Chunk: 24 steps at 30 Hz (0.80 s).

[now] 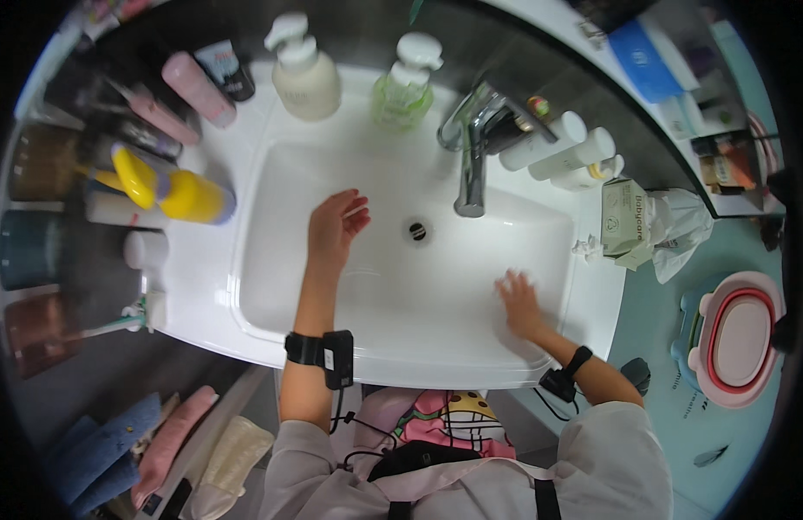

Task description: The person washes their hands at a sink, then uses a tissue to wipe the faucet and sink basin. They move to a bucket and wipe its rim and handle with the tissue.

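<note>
My left hand (336, 224) hovers over the left half of a white washbasin (375, 296). Its fingers are loosely bent, with nothing visible in them. My right hand (520, 304), slightly blurred, is over the basin's front right part with its fingers spread and no object in it. Whether it touches the basin surface I cannot tell. Between the hands lies a dark round drain plug (418, 231). A chrome single-lever faucet (470, 182) reaches over the basin from the back; I see no water running from it.
Pump bottles, one cream (304, 84) and one green (403, 97), stand along the back rim. On the left is a yellow spray bottle (193, 197). White bottles (544, 140) and a tissue box (626, 218) line the right. Folded pink basins (740, 338) lie farther right.
</note>
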Motion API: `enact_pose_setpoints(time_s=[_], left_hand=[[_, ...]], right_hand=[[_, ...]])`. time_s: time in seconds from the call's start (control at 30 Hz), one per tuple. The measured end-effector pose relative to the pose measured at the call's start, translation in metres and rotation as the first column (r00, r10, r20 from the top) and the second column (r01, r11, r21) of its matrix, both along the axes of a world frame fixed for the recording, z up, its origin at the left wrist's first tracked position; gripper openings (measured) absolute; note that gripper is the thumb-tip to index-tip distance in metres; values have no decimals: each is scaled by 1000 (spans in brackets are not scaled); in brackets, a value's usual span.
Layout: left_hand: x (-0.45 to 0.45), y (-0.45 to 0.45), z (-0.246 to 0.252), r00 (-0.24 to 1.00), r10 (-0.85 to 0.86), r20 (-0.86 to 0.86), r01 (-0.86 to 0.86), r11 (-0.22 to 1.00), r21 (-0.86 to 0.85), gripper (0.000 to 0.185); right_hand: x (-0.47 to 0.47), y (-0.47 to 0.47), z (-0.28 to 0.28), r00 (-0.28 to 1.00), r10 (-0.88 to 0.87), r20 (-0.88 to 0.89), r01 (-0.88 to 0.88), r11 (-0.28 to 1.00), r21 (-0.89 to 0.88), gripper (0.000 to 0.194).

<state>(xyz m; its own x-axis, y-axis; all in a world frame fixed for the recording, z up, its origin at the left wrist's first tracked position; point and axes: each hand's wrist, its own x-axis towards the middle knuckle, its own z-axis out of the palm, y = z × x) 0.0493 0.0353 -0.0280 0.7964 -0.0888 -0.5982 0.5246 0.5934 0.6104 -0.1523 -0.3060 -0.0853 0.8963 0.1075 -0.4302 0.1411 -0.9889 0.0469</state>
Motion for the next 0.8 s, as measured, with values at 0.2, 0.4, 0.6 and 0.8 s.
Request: enact_pose_setpoints(time_s=[0.2, 0.4, 0.6, 0.8], left_hand=[[-10, -18, 67, 975, -210, 75, 208, 978, 27, 18], [7, -55, 114, 898, -430, 92, 428, 903, 43, 18], [13, -63, 142, 944, -326, 56, 317, 940, 127, 16], [-5, -32, 160, 969, -248, -21, 245, 934, 260, 16]], right_hand=[[-33, 41, 6, 958, -31, -284, 158, 886, 437, 53], [18, 45, 43, 858, -497, -127, 446, 602, 662, 44], [120, 24, 69, 601, -660, 451, 144, 644, 751, 43], [151, 44, 58, 630, -545, 553, 8, 717, 697, 39]])
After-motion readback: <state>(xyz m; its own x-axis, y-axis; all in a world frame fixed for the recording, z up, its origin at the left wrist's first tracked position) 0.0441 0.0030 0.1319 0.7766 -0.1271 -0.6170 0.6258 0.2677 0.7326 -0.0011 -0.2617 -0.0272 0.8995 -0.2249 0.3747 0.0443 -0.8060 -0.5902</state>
